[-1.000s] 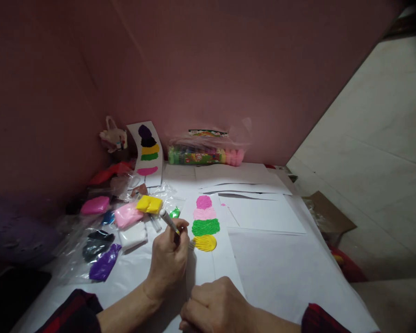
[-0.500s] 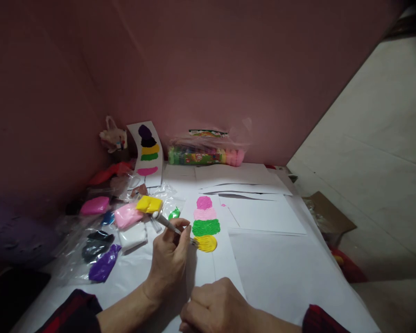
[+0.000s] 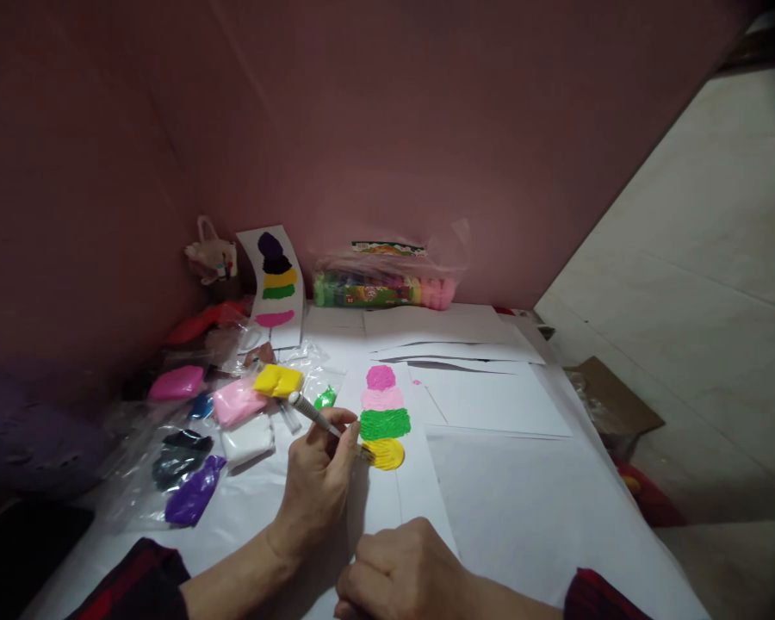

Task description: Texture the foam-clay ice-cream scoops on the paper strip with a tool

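At the back of the counter (image 3: 232,538), in the upper middle of the frame, a wrapped pack (image 3: 381,295) is set against the wall (image 3: 387,129). To its left a card (image 3: 276,305) bearing stacked coloured bands is propped upright, and beside that a small bag (image 3: 213,261) can be seen. The left of the frame is crowded with packets in clear plastic: a magenta packet (image 3: 176,382), a pink packet (image 3: 238,400), a yellow packet (image 3: 279,381), a white packet (image 3: 248,441), a black packet (image 3: 182,456) and a purple packet (image 3: 195,491). The space to the left of the left hand (image 3: 323,469) is hemmed in by these, the white packet being nearest. White sheets (image 3: 497,400) are spread across the right of the frame, with a cardboard box (image 3: 616,392) beyond the counter's edge. Near the centre, a paper (image 3: 419,495) is laid flat, on which a magenta patch (image 3: 381,377), a pale pink band (image 3: 382,397), a green band (image 3: 385,424) and a yellow disc (image 3: 386,454) are stacked from top to bottom. A pen (image 3: 313,413) is gripped between the left hand's thumb and fingers, slanted, its lower end brought to the disc's left edge; whether contact is made cannot be told. The disc is placed just right of those fingertips. The right hand (image 3: 406,568) is curled into a loose fist at the bottom centre, below the disc and apart from it.
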`<state>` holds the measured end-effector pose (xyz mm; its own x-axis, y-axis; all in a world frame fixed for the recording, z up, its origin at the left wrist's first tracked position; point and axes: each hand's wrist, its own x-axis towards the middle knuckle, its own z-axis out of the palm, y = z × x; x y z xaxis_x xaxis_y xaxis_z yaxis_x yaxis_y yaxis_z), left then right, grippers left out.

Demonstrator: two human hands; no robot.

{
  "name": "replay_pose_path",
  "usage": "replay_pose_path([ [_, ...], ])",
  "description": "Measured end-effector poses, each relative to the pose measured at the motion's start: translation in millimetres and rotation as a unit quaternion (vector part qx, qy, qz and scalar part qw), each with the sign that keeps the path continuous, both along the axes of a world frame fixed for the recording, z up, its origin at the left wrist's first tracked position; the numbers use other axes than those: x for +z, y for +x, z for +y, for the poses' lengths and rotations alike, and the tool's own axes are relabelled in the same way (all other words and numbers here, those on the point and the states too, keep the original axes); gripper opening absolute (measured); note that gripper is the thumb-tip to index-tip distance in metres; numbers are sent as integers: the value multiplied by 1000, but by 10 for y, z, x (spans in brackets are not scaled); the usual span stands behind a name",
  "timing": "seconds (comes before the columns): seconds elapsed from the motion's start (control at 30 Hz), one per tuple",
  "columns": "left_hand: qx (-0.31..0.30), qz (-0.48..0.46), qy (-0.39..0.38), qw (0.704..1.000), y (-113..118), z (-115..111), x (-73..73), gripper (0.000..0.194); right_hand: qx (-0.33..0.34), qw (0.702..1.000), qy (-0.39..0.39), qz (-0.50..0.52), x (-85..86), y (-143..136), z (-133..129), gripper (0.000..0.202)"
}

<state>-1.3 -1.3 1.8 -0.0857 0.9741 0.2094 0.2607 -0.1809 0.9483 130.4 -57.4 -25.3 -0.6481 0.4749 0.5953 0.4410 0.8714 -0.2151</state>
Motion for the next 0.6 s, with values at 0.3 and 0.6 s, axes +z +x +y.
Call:
replay_pose_path([
  [0.3, -12, 13, 14, 1000, -3, 8, -5, 15, -2, 1000, 2, 5, 7, 13, 9, 42],
  [0.6, -7, 48, 38, 998, -20, 18, -30, 12, -2, 1000, 3, 3, 4, 7, 1, 40],
])
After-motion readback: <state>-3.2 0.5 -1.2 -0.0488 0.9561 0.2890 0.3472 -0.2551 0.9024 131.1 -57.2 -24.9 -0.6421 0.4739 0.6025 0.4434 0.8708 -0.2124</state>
